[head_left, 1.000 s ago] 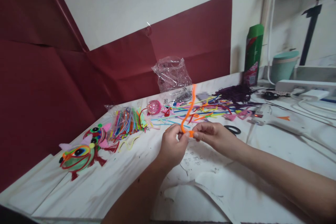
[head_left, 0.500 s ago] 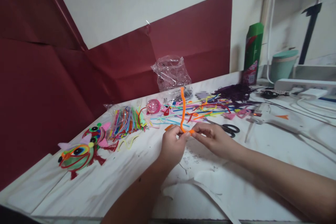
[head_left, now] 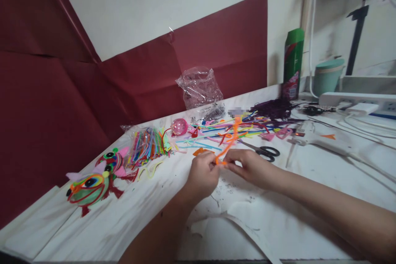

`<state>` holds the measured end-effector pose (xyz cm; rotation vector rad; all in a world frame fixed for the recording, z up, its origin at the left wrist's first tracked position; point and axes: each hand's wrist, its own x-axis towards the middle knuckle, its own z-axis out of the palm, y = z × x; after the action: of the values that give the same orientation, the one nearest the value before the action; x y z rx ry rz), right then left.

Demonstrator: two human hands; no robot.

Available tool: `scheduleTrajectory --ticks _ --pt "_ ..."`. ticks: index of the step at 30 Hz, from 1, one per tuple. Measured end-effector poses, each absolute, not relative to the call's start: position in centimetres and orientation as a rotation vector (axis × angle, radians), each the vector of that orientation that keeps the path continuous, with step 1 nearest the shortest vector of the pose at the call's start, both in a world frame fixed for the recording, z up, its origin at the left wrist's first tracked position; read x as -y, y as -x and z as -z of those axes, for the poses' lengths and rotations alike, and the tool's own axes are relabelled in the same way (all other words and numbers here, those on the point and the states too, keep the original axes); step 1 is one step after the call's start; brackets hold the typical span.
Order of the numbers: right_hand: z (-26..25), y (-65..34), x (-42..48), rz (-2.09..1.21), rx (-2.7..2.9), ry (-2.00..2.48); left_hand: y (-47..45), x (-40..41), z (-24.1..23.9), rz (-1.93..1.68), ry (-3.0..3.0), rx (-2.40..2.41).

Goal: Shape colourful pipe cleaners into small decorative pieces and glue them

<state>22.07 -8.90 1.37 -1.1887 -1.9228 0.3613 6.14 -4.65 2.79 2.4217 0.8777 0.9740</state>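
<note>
I am pinching the low end of an orange pipe cleaner (head_left: 228, 143) between my left hand (head_left: 202, 173) and right hand (head_left: 247, 166), just above the white table (head_left: 309, 198). Beyond them, scissors (head_left: 266, 152), loose colored pipe cleaners (head_left: 216, 130) and a crumpled plastic bag (head_left: 199, 86) are lying.

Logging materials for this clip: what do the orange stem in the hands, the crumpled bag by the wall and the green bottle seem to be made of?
Orange stem: looks like a fuzzy pipe cleaner, soft matte pile, holding a bend between the left hand and right hand. Crumpled bag: thin clear plastic film, glossy creases, see-through. Green bottle: probably plastic or metal, smooth and slightly shiny; cannot tell which.
</note>
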Motion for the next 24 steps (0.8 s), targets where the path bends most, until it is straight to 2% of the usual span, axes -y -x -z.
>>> scheduleTrajectory --ticks 5,11,20,24 --pt "-1.5 -21.4 8.8 -0.679 1.58 1.121 -6.5 4.8 -2.1 -1.206 -1.932 -0.824" --pt "-0.6 -21.1 8.7 -0.491 1.621 1.187 -6.5 4.5 -2.5 -1.038 -2.016 -0.876" --pt "-1.2 -22.1 8.8 -0.182 2.032 1.208 -6.3 4.5 -2.8 -0.826 -2.249 -1.002" --pt "-0.9 -22.6 8.9 -0.261 2.212 1.073 -6.0 4.2 -2.3 -0.666 -2.531 -0.821"
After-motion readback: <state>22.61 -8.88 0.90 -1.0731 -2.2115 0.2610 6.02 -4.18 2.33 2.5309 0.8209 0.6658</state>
